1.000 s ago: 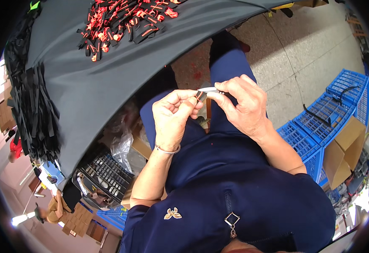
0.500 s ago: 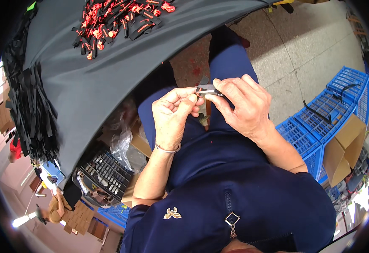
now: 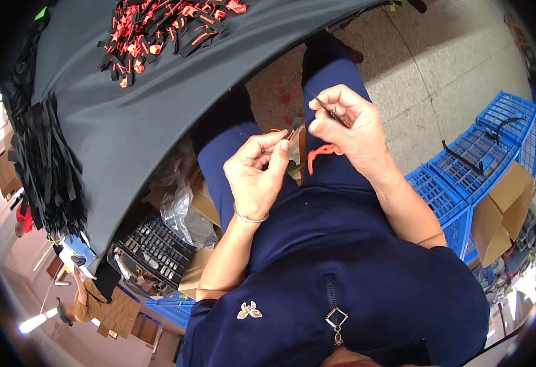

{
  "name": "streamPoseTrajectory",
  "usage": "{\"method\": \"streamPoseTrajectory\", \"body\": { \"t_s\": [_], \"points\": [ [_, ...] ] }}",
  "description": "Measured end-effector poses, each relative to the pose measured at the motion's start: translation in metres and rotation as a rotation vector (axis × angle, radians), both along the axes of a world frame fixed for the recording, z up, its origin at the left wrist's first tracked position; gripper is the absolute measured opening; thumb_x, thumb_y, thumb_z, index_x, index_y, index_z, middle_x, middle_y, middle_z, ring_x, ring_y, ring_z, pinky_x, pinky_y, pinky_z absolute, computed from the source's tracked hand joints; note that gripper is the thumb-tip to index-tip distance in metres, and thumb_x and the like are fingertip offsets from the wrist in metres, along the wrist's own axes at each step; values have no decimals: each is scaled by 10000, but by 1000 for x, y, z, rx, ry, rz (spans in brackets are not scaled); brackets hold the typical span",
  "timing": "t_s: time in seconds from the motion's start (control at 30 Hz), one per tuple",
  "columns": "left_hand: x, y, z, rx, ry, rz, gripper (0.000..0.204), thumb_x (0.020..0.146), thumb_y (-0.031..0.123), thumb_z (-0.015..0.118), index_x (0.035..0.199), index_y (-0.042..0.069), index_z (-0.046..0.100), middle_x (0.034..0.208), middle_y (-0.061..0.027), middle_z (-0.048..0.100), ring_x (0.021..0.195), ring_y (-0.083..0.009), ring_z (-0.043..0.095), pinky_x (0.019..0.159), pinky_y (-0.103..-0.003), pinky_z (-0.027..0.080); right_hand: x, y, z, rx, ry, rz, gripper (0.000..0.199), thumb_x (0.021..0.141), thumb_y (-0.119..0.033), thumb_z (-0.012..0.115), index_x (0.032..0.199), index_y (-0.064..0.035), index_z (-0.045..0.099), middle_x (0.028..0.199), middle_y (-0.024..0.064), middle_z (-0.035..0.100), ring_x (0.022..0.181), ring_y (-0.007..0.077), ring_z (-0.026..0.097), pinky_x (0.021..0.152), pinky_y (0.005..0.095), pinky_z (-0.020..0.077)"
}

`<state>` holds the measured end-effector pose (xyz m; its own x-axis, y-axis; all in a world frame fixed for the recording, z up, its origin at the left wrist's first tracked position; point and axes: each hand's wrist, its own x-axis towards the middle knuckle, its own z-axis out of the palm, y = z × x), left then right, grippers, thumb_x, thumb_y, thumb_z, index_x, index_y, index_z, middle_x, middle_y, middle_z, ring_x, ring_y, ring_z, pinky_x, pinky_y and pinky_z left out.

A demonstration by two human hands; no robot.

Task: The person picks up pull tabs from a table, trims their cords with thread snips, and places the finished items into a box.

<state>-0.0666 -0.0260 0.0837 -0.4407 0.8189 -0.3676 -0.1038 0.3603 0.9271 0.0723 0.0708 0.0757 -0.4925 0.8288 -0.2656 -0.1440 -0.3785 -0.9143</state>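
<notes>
Over my lap, my left hand [image 3: 257,174], with a thin bangle on the wrist, pinches a small dark piece with an orange tip [image 3: 292,131] between thumb and fingers. Up and to the right, my right hand [image 3: 348,129] grips a thin dark strip [image 3: 328,107] that sticks out past the fingers. An orange looped strip [image 3: 320,154] hangs under its palm. The two hands are a short way apart, above my dark blue trousers.
A grey cloth-covered table [image 3: 127,122] curves across the upper left, with a heap of red and black pieces [image 3: 157,27] and a pile of black strips [image 3: 41,159]. Below it sit a black crate [image 3: 154,251] and a plastic bag [image 3: 182,208]. Blue crates [image 3: 476,159] and a cardboard box [image 3: 500,211] stand at right.
My hands, which were joined on one small piece, have come apart. The right hand has moved up and right with the thin dark strip, and the orange loop now shows.
</notes>
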Motion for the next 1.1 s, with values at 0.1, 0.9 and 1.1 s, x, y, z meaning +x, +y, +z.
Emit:
{"method": "streamPoseTrajectory", "body": {
  "t_s": [0.1,0.9,1.1],
  "points": [
    [0,4,0,162,525,-123,151,751,-32,672,898,2,677,792,-90,678,659,-110,636,626,-228,513,-5,-7,5,-23,-122,75,230,777,-110,743,888,-7,570,745,7,595,695,42,544,622,185,450],
    [-6,3,7,-16,-654,115,185,865,104,619,1003,-20,622,828,-72,655,696,-92,585,688,-230,489,5,-17,1,1029,-618,-116,256,666,-195,765,820,-63,608,674,25,584,554,188,530,494,271,431],
    [-4,1,8,-14,-642,101,184,868,95,612,1010,-23,621,830,-73,652,704,-97,583,689,-230,487,3,-14,-3,1113,-643,-119,239,659,-177,759,801,-64,603,665,19,574,533,182,506,481,274,416]
  ]
}}
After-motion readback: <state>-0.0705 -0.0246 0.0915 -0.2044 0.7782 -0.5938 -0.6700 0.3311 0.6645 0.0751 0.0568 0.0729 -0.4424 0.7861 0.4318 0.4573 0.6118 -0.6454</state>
